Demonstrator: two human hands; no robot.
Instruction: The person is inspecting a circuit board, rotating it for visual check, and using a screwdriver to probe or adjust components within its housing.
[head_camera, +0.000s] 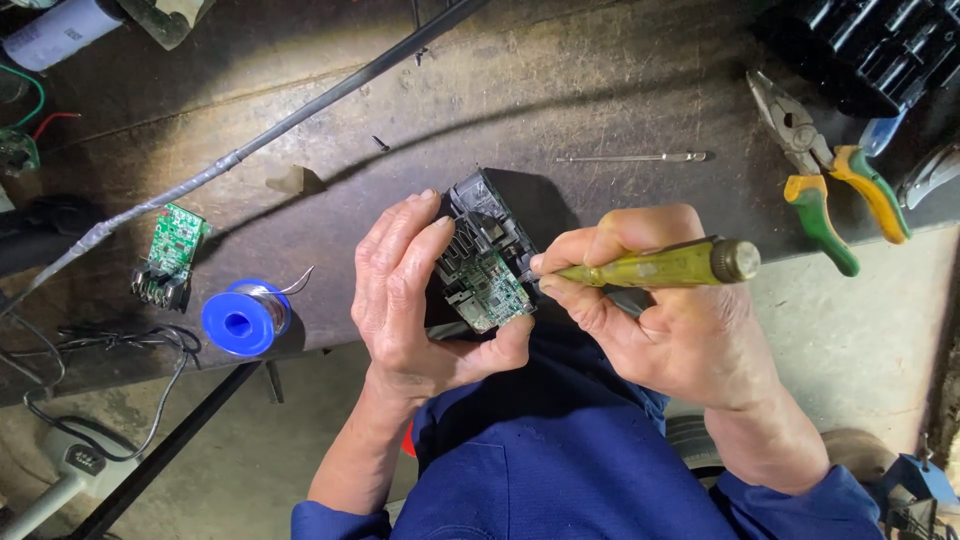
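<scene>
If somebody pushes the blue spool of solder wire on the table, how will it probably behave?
The blue spool lies on its side near the bench edge, so a push would probably roll it, perhaps off the bench. Being wound with metal wire, it is likely heavy for its size. Its loose wire end sticks out and would probably bend easily.

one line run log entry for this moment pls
left hand grips black module with green circuit board | right hand holds yellow screwdriver, tip at board edge | nearby: solder spool, pliers
</scene>
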